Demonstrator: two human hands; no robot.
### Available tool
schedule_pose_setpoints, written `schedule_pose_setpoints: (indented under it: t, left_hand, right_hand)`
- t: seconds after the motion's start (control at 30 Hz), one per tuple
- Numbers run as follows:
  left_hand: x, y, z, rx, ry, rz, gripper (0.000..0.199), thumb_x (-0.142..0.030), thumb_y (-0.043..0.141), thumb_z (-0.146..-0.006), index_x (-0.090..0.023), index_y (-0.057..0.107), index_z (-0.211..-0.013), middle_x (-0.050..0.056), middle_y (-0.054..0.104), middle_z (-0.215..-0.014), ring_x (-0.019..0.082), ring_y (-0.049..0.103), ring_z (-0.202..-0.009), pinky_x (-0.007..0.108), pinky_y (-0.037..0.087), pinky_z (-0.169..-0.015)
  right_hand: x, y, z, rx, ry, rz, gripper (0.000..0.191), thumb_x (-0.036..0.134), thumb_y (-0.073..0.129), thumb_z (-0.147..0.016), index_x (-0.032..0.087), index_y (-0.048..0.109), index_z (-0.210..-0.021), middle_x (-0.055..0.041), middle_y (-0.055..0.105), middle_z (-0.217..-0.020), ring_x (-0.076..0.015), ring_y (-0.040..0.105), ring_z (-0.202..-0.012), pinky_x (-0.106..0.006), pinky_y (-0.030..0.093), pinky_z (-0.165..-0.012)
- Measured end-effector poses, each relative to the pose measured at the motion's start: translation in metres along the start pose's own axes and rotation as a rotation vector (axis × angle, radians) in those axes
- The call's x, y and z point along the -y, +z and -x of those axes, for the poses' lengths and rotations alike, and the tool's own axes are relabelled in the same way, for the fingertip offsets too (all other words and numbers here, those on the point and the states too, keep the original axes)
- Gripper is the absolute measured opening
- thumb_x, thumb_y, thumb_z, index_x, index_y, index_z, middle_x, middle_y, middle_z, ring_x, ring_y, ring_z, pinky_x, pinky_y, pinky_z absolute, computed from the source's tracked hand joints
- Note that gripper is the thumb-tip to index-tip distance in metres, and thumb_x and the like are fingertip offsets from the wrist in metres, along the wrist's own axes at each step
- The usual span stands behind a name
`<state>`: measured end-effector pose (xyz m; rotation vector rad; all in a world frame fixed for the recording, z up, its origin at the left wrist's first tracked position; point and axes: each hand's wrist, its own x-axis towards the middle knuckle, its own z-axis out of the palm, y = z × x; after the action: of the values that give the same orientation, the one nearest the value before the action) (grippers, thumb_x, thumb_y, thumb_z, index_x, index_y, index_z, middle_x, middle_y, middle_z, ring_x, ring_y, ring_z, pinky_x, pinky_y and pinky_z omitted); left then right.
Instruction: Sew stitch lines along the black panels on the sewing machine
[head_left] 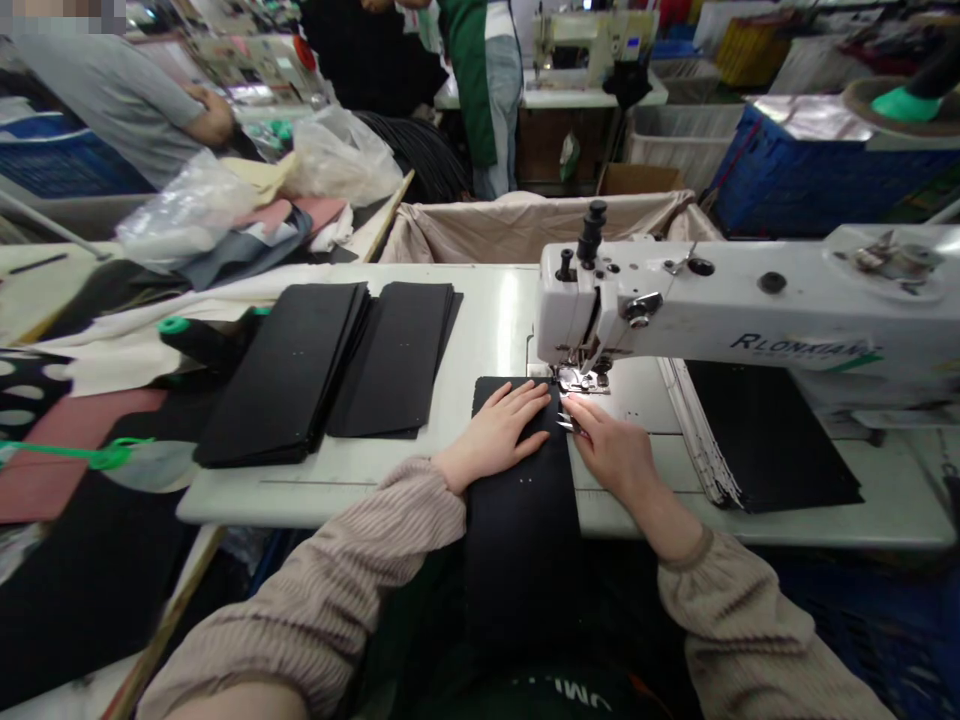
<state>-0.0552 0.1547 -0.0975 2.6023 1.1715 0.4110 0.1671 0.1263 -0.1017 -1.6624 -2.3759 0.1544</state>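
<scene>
A long black panel (525,540) lies under the needle area of the white sewing machine (705,300) and hangs over the table's front edge. My left hand (499,435) rests flat on it, fingers stretched toward the presser foot (581,378). Beside the panel's right edge, my right hand (619,450) is closed around small thread snips (568,423), whose tips point left over the panel. The right fingertips are close to the foot. How the snips sit inside the palm is hidden.
Two stacks of black panels, a left one (285,370) and a nearer one (401,360), lie on the table (502,310). More black pieces (772,435) sit under the machine arm. A cloth-lined bin (480,232) stands behind; two people are beyond.
</scene>
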Motion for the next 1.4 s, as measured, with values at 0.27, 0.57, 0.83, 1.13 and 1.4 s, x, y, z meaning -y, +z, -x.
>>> schedule_pose_setpoints:
  t: [0.27,0.57,0.83,1.13,1.4]
  left_hand:
    - [0.0038,-0.0042,0.0008,0.025,0.01,0.039,0.056,-0.043,0.049,-0.097,-0.024,0.038,-0.148,0.006,0.037,-0.156,0.022,0.028,-0.147,0.043,0.015,-0.123]
    - [0.0034,-0.0037,0.0001,0.016,0.011,0.045,0.054,-0.042,0.05,-0.097,-0.024,0.04,-0.147,0.006,0.037,-0.156,0.022,0.029,-0.146,0.043,0.016,-0.122]
    - [0.0045,-0.0039,-0.0014,0.007,0.019,0.028,0.054,-0.041,0.052,-0.096,-0.023,0.042,-0.146,0.006,0.039,-0.155,0.022,0.03,-0.146,0.043,0.016,-0.123]
    - [0.0065,-0.0057,-0.0005,-0.012,0.048,0.046,0.05,-0.039,0.055,-0.095,-0.025,0.047,-0.142,0.006,0.042,-0.153,0.024,0.033,-0.144,0.046,0.02,-0.121]
    - [0.008,-0.0052,0.0,-0.047,0.066,0.027,0.04,-0.035,0.053,-0.097,-0.026,0.055,-0.136,0.006,0.05,-0.146,0.026,0.044,-0.134,0.045,0.032,-0.114]
  right_hand:
    - [-0.0006,-0.0009,-0.0019,0.033,-0.02,0.031,0.049,0.03,0.04,-0.096,0.035,0.046,-0.145,-0.0006,0.051,-0.147,-0.0218,0.068,-0.098,-0.031,0.053,-0.065]
    - [-0.0014,0.0009,-0.0022,0.05,-0.014,0.05,0.049,0.031,0.039,-0.097,0.037,0.044,-0.145,0.0012,0.05,-0.148,-0.022,0.068,-0.097,-0.033,0.053,-0.065]
    - [0.0003,0.0013,-0.0026,0.037,-0.004,0.106,0.048,0.031,0.04,-0.098,0.038,0.044,-0.145,0.0032,0.051,-0.147,-0.0183,0.068,-0.095,-0.03,0.053,-0.064]
    - [0.0001,0.0011,-0.0017,0.032,-0.012,0.118,0.045,0.032,0.041,-0.098,0.039,0.048,-0.142,0.002,0.052,-0.145,-0.0174,0.068,-0.093,-0.029,0.054,-0.065]
    - [0.0003,0.0029,-0.0016,0.025,-0.003,0.158,0.05,0.032,0.042,-0.097,0.04,0.043,-0.146,-0.0001,0.052,-0.146,-0.0175,0.068,-0.088,-0.029,0.053,-0.063]
